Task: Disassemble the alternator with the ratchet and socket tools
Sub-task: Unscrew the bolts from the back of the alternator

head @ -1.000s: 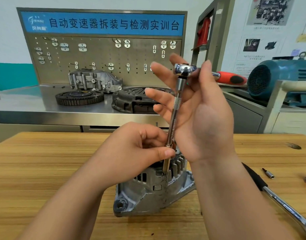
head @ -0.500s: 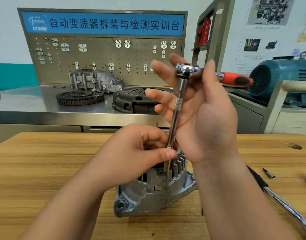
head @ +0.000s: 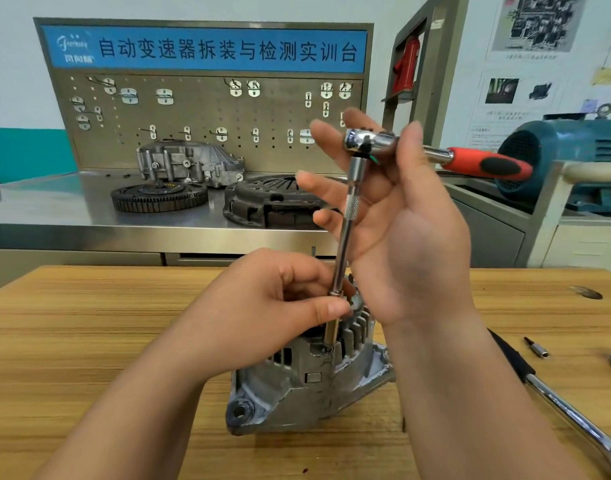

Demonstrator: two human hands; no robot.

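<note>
Works on a grey alternator (head: 297, 386) sitting on the wooden table (head: 89, 341), near the front edge, in the middle. Stands a long thin extension bar (head: 345, 237) almost straight up from a bolt on top of it. Pinches the low end of the bar with the left hand (head: 262, 306), thumb and fingers curled round it. Steadies the ratchet (head: 370, 140) on top of the bar with the right hand (head: 411, 244): fingers spread and nearly straight, ratchet neck between thumb and first finger, red grip pointing right. Has a second long wrench (head: 574, 410) and a small bit (head: 536, 351) lying on the table to the right.
</note>
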